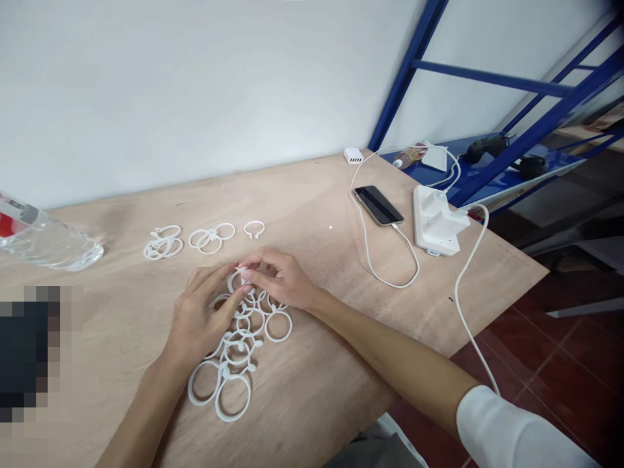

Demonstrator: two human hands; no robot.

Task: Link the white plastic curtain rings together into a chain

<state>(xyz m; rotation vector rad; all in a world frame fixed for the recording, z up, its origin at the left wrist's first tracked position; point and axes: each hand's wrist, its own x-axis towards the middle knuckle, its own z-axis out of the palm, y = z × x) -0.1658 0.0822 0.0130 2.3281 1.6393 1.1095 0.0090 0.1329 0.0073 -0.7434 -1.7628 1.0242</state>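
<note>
White rings [238, 363] lie in a loose, overlapping pile on the wooden counter [331, 403], directly in front of the person, each ring carrying a small knob or tab. At the far end of the pile, a raised ring [229, 281] is between the two hands. The left hand [202, 315] comes in over the left side of the pile, its grip pinching this ring between thumb and fingertips. The right hand [283, 276] reaches across from the right, its grip also closed on the ring's tabbed part, thumb against index finger. The fingertips of both hands nearly meet there, and they hide some of the detail.

Beyond the hands, a single ring [254, 223] lies apart, its gap facing the person. To its left are a cluster of joined rings [212, 236] and, farther left, a second cluster [164, 247]. A clear bottle [63, 240] lies tilted at the left edge of the view.

On the right, a phone [379, 205] rests face up with a white cable [365, 244] plugged in; the cable loops around it toward a white power strip [433, 227]. A small white charger block [353, 155] sits near the far corner, beside a blue metal rack [492, 78].
</note>
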